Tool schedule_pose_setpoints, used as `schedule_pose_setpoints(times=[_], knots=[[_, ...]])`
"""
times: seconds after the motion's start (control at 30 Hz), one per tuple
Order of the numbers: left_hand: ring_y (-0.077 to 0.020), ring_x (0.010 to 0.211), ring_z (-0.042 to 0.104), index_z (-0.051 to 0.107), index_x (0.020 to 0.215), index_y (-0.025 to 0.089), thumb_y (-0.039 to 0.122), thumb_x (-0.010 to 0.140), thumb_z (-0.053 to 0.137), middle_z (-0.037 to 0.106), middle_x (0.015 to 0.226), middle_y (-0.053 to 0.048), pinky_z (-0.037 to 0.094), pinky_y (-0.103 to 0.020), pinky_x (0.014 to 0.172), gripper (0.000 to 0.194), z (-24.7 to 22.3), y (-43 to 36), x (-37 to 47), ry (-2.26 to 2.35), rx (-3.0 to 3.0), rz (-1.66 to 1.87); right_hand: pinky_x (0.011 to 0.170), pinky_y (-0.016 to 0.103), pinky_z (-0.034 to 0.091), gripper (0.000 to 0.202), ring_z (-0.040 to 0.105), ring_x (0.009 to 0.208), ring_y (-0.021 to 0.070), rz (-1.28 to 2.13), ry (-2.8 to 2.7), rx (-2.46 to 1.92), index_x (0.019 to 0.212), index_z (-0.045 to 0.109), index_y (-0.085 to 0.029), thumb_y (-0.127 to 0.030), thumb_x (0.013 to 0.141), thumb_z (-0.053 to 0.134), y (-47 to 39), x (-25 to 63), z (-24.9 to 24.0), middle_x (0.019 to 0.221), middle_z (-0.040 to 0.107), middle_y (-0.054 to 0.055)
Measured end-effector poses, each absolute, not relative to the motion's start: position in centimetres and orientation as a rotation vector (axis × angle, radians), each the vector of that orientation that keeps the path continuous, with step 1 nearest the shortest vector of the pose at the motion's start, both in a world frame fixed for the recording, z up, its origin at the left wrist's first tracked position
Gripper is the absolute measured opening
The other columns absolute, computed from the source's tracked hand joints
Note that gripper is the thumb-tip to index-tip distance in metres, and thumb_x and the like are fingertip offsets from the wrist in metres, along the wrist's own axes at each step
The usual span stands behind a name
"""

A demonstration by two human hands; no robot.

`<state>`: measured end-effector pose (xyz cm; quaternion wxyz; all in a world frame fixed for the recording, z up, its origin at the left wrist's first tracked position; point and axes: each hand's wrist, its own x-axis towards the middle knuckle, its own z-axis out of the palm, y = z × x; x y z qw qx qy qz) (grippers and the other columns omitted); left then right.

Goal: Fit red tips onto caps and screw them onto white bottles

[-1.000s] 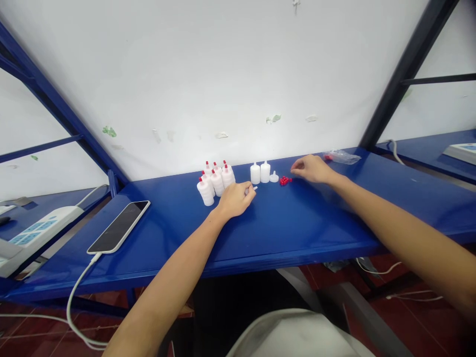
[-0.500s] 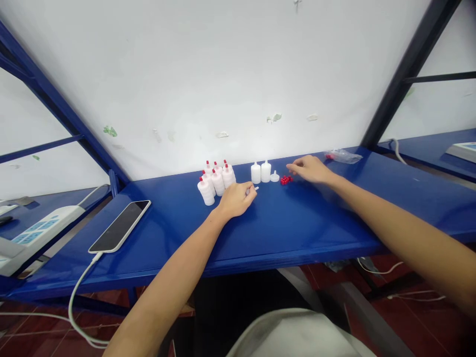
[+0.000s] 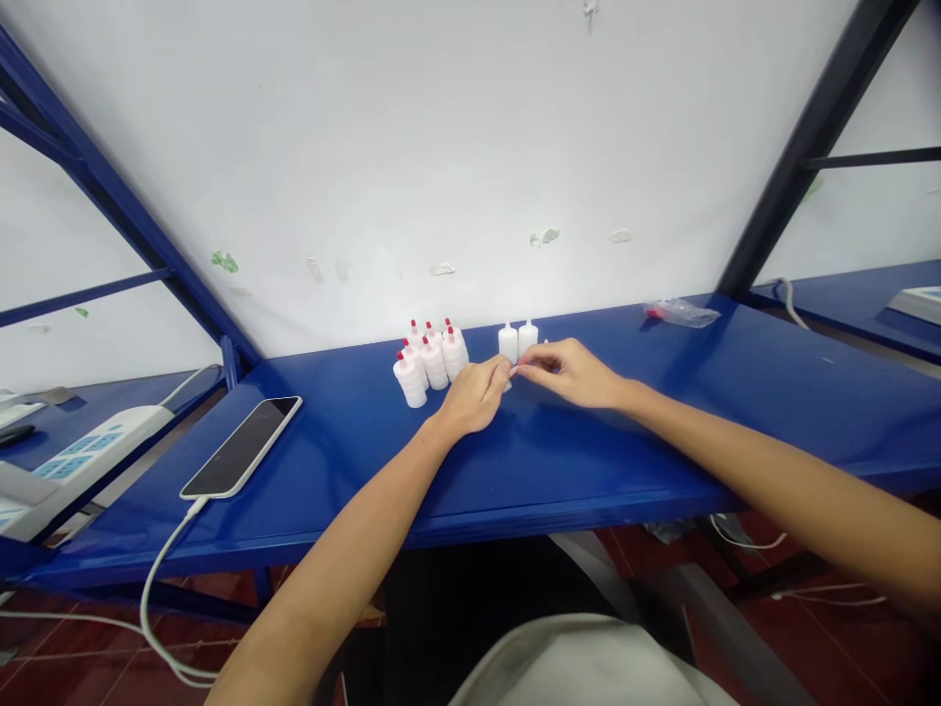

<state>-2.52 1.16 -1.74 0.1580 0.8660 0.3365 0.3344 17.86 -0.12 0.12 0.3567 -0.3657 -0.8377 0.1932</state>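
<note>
Near the middle of the blue table, my left hand (image 3: 477, 394) is closed around a small white nozzle cap (image 3: 513, 372), which is mostly covered by the fingers. My right hand (image 3: 569, 373) meets it from the right, thumb and forefinger pinched at the nozzle's tip; what they hold is too small to make out. Two white bottles (image 3: 508, 342) without red tips stand upright just behind the hands. To the left is a group of several white bottles (image 3: 433, 363) with red tips. The red caps are hidden behind my right hand.
A phone (image 3: 242, 447) with a white cable lies at the left of the table (image 3: 353, 471). A clear plastic bag (image 3: 683, 313) with something red is at the back right. Blue shelf posts flank the table, and a power strip (image 3: 95, 451) lies further left.
My right hand has moved left and forward from beside the red caps to my left hand, and its fingertips now meet the nozzle. My left hand has stayed nearly in place.
</note>
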Motion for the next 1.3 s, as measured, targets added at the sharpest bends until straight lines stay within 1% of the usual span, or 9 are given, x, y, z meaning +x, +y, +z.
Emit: schedule_pose_setpoints(times=[0.1, 0.27, 0.33, 0.4, 0.47, 0.53, 0.83, 1.07, 1.3], knots=[[-0.0147, 0.063, 0.056, 0.058, 0.093, 0.018, 0.044, 0.105, 0.023, 0.059, 0.069, 0.000, 0.039, -0.028, 0.065, 0.045, -1.6, 0.9, -2.5, 0.939, 2.488, 0.910, 0.058, 0.027, 0.035, 0.033, 0.044, 0.057, 0.0122, 0.528, -2.219, -0.899, 0.093, 0.067, -0.018, -0.046, 0.095, 0.051, -0.2, 17.8, 0.1, 0.064, 0.054, -0.002], [-0.0167, 0.062, 0.057, 0.042, 0.136, 0.019, 0.050, 0.104, 0.026, 0.057, 0.066, 0.003, 0.041, -0.029, 0.066, 0.048, -1.7, 1.0, -2.6, 1.011, 2.394, 0.960, 0.061, 0.028, 0.036, 0.032, 0.048, 0.061, 0.0137, 0.337, -2.049, -1.011, 0.081, 0.060, -0.018, -0.043, 0.096, 0.045, 0.7, 18.8, 0.2, 0.068, 0.057, 0.000], [-0.0169, 0.063, 0.057, 0.050, 0.128, 0.019, 0.050, 0.103, 0.024, 0.057, 0.066, 0.002, 0.042, -0.030, 0.067, 0.047, -1.9, 1.3, -2.7, 1.073, 2.389, 0.984, 0.062, 0.029, 0.036, 0.035, 0.049, 0.061, 0.0148, 0.177, -1.893, -1.156, 0.074, 0.055, -0.019, -0.043, 0.096, 0.043, 1.7, 19.9, 0.4, 0.064, 0.055, 0.000], [-0.0167, 0.065, 0.057, 0.062, 0.099, 0.018, 0.047, 0.103, 0.022, 0.058, 0.066, 0.000, 0.042, -0.030, 0.069, 0.050, -2.0, 1.6, -2.9, 1.121, 2.413, 0.969, 0.063, 0.030, 0.035, 0.038, 0.050, 0.061, 0.0159, 0.039, -1.824, -1.313, 0.068, 0.053, -0.020, -0.044, 0.095, 0.043, 2.8, 21.3, 0.7, 0.061, 0.055, 0.000], [-0.0163, 0.065, 0.057, 0.060, 0.073, 0.018, 0.043, 0.103, 0.020, 0.059, 0.064, -0.002, 0.041, -0.030, 0.069, 0.055, -2.1, 1.9, -2.9, 1.153, 2.435, 0.945, 0.066, 0.031, 0.036, 0.039, 0.052, 0.062, 0.0176, -0.042, -1.809, -1.449, 0.066, 0.055, -0.020, -0.044, 0.094, 0.044, 4.0, 22.6, 1.0, 0.061, 0.058, 0.002], [-0.0160, 0.063, 0.056, 0.055, 0.064, 0.018, 0.041, 0.102, 0.020, 0.059, 0.062, -0.002, 0.041, -0.030, 0.068, 0.057, -2.1, 1.9, -2.9, 1.171, 2.442, 0.931, 0.067, 0.032, 0.037, 0.037, 0.055, 0.064, 0.0195, -0.086, -1.815, -1.546, 0.067, 0.060, -0.019, -0.043, 0.093, 0.046, 5.2, 23.3, 1.3, 0.064, 0.063, 0.005], [-0.0147, 0.059, 0.053, 0.050, 0.066, 0.019, 0.033, 0.098, 0.021, 0.054, 0.059, -0.001, 0.040, -0.027, 0.062, 0.046, -1.6, 1.7, -3.4, 1.157, 2.368, 1.051, 0.062, 0.030, 0.038, 0.035, 0.060, 0.067, 0.0198, 0.001, -2.079, -1.653, 0.071, 0.069, -0.016, -0.040, 0.090, 0.051, 7.6, 21.5, 1.1, 0.068, 0.069, 0.008], [-0.0155, 0.061, 0.052, 0.049, 0.064, 0.019, 0.029, 0.095, 0.026, 0.056, 0.061, -0.001, 0.040, -0.030, 0.066, 0.040, -1.9, 2.0, -3.5, 1.140, 2.428, 1.030, 0.067, 0.032, 0.039, 0.047, 0.063, 0.071, 0.0221, 0.028, -2.153, -1.637, 0.069, 0.069, -0.018, -0.041, 0.095, 0.038, 7.3, 21.1, 0.1, 0.070, 0.071, 0.009], [-0.0170, 0.063, 0.053, 0.054, 0.071, 0.018, 0.025, 0.092, 0.034, 0.056, 0.063, -0.001, 0.039, -0.030, 0.066, 0.030, -1.6, 1.8, -3.4, 1.212, 2.445, 0.952, 0.073, 0.035, 0.038, 0.044, 0.065, 0.084, 0.0279, -0.110, -2.175, -1.717, 0.087, 0.070, -0.016, -0.038, 0.097, 0.034, 6.7, 20.8, 0.7, 0.089, 0.074, 0.014]])
